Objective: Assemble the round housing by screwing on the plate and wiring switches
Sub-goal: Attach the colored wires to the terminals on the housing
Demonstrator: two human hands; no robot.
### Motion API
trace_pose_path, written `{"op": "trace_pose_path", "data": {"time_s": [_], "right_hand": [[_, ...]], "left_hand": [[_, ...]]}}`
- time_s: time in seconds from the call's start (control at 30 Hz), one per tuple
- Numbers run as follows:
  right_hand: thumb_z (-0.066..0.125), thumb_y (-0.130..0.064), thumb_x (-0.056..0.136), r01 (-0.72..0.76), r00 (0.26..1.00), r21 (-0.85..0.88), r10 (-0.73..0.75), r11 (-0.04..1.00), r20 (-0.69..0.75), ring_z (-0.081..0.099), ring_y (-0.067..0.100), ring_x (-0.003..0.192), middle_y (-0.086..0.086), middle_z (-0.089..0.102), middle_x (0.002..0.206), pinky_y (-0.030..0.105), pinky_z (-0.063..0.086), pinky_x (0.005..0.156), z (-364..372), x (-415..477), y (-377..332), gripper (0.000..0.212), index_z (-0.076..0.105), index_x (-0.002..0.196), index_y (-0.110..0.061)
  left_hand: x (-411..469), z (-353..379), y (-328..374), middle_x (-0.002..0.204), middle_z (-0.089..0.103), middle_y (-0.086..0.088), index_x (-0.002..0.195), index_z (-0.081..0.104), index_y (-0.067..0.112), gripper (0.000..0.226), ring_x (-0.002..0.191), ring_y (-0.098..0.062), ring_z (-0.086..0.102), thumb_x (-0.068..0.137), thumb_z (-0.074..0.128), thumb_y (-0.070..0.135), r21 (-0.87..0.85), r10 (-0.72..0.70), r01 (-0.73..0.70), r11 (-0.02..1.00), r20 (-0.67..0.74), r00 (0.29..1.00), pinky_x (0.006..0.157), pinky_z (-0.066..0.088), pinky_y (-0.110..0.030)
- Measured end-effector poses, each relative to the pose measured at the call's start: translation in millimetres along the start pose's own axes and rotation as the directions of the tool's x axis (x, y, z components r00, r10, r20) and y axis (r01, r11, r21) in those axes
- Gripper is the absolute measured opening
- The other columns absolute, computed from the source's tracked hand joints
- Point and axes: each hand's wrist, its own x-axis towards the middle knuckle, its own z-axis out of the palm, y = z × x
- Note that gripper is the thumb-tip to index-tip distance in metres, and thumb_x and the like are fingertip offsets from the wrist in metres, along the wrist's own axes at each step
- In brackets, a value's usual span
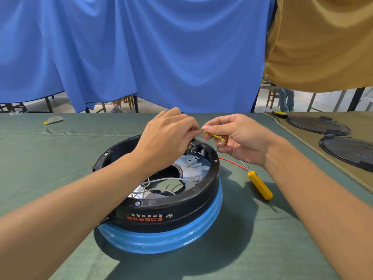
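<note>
The round housing (161, 215), black on top with a blue wrapped base, sits upside down in the middle of the green table. A shiny metal plate (191, 168) and white wires (161, 179) lie inside it. My left hand (165, 138) reaches over the far rim, fingers curled at a small switch part (192, 146) there. My right hand (236, 138) pinches a thin yellow-green wire (213, 135) just above the far rim, its end meeting my left fingertips. A red wire (232, 162) runs out from the housing to the right.
A yellow-handled screwdriver (260, 185) lies right of the housing. Two black round cover plates (319, 125) (349, 150) rest on a tan mat at the far right. A small grey and yellow object (53, 119) lies at the far left. Blue and tan cloths hang behind.
</note>
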Motion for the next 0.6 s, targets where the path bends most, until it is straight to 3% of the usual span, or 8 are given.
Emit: {"op": "trace_pose_path", "data": {"time_s": [0.13,0.23,0.37,0.6], "right_hand": [[0.052,-0.051,0.094,0.074,0.989,-0.085,-0.084,0.994,-0.119,0.049,0.014,0.050,0.012,0.070,0.073,0.023,0.041,0.048,-9.2,1.4,-4.7,0.051,0.067,0.087,-0.003],[0.063,-0.040,0.090,0.195,0.964,-0.193,-0.224,0.962,-0.142,0.053,0.013,0.057,0.011,0.071,0.075,0.023,0.045,0.051,-16.0,-1.0,-5.9,0.039,0.068,0.088,-0.001],[0.071,-0.023,0.086,0.231,0.941,-0.371,-0.304,0.899,-0.151,0.056,0.009,0.059,0.008,0.074,0.076,0.022,0.048,0.052,-15.1,-0.3,-0.8,0.021,0.071,0.087,-0.002],[0.075,-0.021,0.083,0.209,0.890,-0.408,-0.345,0.889,-0.298,0.059,0.008,0.054,0.005,0.073,0.070,0.020,0.048,0.047,-15.5,4.0,3.3,0.017,0.068,0.081,-0.006]], "left_hand": [[0.0,3.6,-3.2,0.090,0.066,-0.001,0.096,0.067,0.009,0.019,0.096,-0.024,0.053,0.101,0.052,0.021,0.000,-0.124,0.124,0.992,0.026,0.992,0.073,0.030,-0.027],[-0.6,7.2,-7.7,0.094,0.066,0.000,0.102,0.066,0.012,0.023,0.100,-0.021,0.050,0.103,0.046,0.024,0.040,-0.177,0.175,0.984,0.065,0.982,0.071,0.031,-0.028],[-0.9,7.8,-4.5,0.092,0.067,0.002,0.100,0.066,0.014,0.024,0.097,-0.019,0.050,0.103,0.046,0.027,0.075,-0.134,0.129,0.989,0.068,0.989,0.070,0.023,-0.026],[-2.4,6.1,-3.5,0.090,0.067,0.003,0.097,0.066,0.014,0.023,0.094,-0.019,0.051,0.102,0.047,0.027,0.070,-0.109,0.106,0.992,0.043,0.993,0.070,0.027,-0.026]]}}
